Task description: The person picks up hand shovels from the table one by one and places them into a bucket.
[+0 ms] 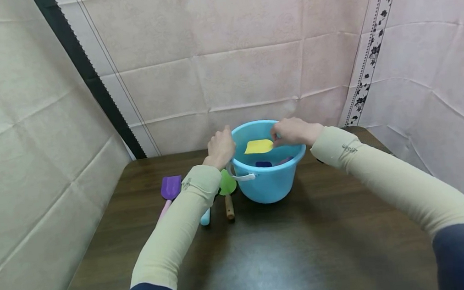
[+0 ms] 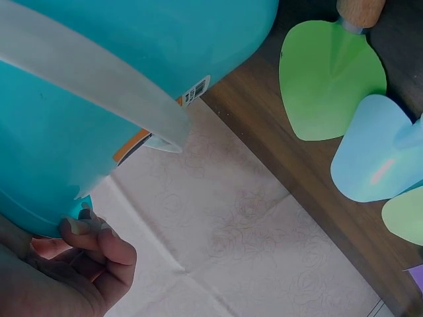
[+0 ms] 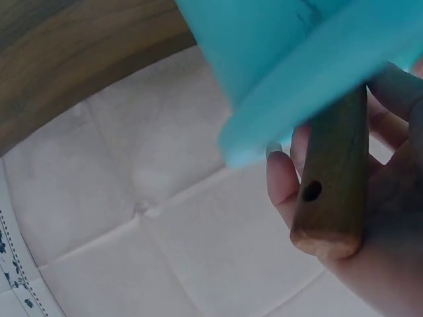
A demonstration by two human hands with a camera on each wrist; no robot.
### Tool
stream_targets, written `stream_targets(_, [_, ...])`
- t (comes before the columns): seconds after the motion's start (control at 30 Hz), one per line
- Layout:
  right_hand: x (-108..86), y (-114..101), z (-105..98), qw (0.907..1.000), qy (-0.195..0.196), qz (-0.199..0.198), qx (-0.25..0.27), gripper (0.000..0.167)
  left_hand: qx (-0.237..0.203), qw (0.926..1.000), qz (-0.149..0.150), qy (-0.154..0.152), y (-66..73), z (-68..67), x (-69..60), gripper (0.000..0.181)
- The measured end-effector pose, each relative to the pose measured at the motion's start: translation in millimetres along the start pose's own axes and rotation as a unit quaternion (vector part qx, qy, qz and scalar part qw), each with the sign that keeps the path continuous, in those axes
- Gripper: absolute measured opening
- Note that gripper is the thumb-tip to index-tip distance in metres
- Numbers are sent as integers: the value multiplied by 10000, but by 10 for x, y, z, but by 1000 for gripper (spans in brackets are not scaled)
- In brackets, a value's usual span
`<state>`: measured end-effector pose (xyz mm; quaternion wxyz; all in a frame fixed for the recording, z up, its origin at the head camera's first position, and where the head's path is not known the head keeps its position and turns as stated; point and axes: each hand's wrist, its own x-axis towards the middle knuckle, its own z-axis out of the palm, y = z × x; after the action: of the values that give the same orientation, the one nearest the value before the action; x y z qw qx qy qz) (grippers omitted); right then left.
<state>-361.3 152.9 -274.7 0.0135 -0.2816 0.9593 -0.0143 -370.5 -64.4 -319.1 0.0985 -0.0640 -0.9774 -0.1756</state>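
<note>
A light blue bucket stands upright toward the table's far side. My left hand pinches its rim on the left; the left wrist view shows thumb and fingers curled at the edge. Over the bucket's mouth, my right hand grips a small yellow hand shovel. Its wooden handle, with a hole near the end, lies in the curled fingers in the right wrist view. Down inside the bucket show a dark blue piece and a pinkish one, both mostly hidden by the wall.
Left of the bucket lie a green trowel with a wooden handle, a light blue shovel, a pale green blade and a purple shovel, partly behind my left arm. The bucket's white handle hangs outside. Pale cloth surrounds the brown table.
</note>
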Motion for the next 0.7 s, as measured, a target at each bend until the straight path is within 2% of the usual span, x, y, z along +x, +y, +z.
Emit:
stream_targets(0.37, [146,-27,212,9996,-260,-2,118,13,-60,9999,82,81,-18,30,-11,18])
stream_targets(0.7, [218,-75,284,9987,-487,7,-140,27,-155,9998,117,71,-20,6,-15,20])
